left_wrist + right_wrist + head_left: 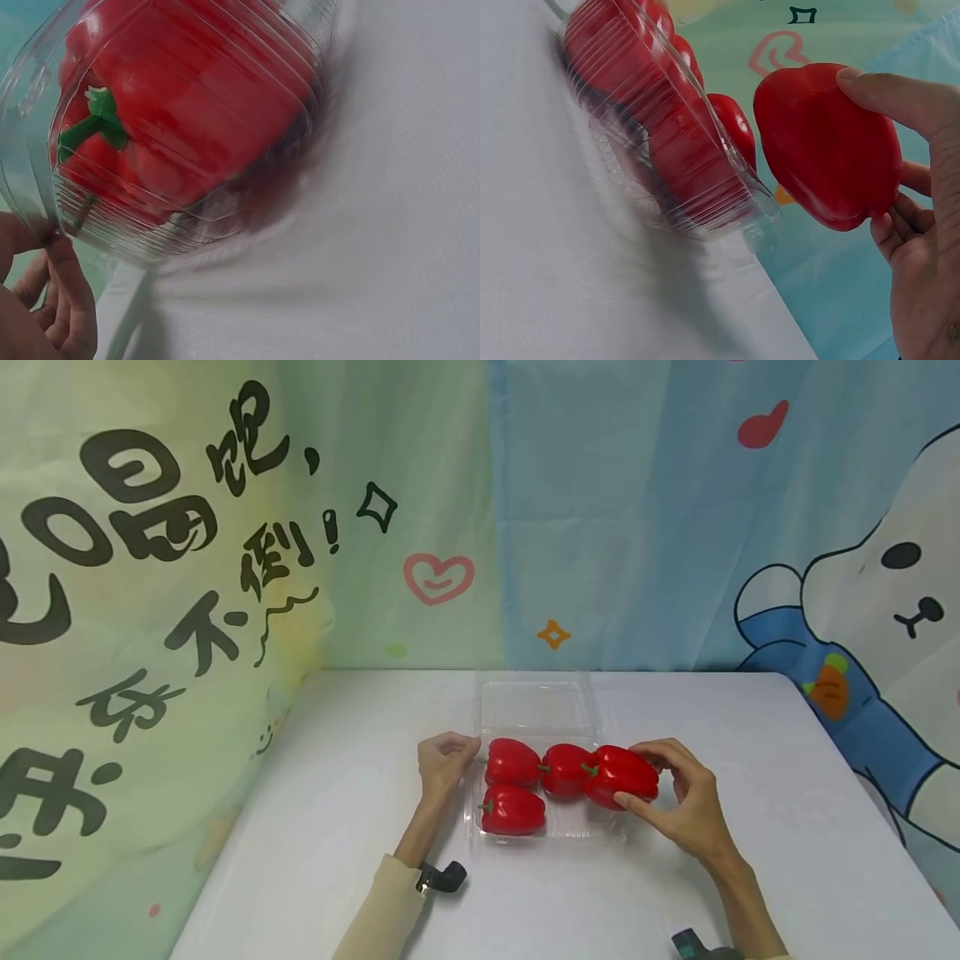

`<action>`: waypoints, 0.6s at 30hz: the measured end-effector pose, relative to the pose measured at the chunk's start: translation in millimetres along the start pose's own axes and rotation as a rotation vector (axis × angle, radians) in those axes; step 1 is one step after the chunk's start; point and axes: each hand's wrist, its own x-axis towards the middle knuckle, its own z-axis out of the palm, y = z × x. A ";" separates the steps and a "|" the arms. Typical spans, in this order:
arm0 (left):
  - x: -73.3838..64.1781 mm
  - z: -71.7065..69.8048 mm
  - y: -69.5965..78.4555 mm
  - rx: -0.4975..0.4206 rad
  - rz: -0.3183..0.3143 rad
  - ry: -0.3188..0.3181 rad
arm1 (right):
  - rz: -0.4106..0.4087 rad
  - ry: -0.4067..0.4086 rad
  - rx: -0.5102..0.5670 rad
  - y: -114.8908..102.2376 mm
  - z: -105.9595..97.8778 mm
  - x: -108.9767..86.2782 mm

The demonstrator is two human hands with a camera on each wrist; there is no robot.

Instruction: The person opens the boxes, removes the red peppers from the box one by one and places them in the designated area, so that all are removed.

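A clear plastic clamshell box (573,828) lies on the table with its lid folded back, holding red bell peppers. In the head view one bell pepper (513,810) sits front left in it, another (513,762) back left, and a third (562,770) in the back middle. My left hand (444,764) pinches the box's left rim between thumb and finger, as the left wrist view shows. My right hand (686,797) grips a red bell pepper (829,146) between thumb and fingers, raised above the box's right part. Its green stem points left.
The open lid (536,703) lies flat behind the box. A white table (360,735) extends around it, and a printed curtain (600,510) hangs behind the table's back edge. Each wrist wears a dark camera mount (442,877).
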 end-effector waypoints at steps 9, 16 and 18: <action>2.7 -0.3 0.8 -0.014 -0.036 -0.013 | -0.010 0.057 0.006 4.6 -0.4 0.6; 1.9 0.3 1.6 -0.011 -0.047 -0.008 | -0.014 0.083 0.010 8.0 -1.7 0.7; 1.3 0.3 0.9 -0.006 -0.051 -0.003 | -0.009 0.088 0.011 9.3 -1.9 0.3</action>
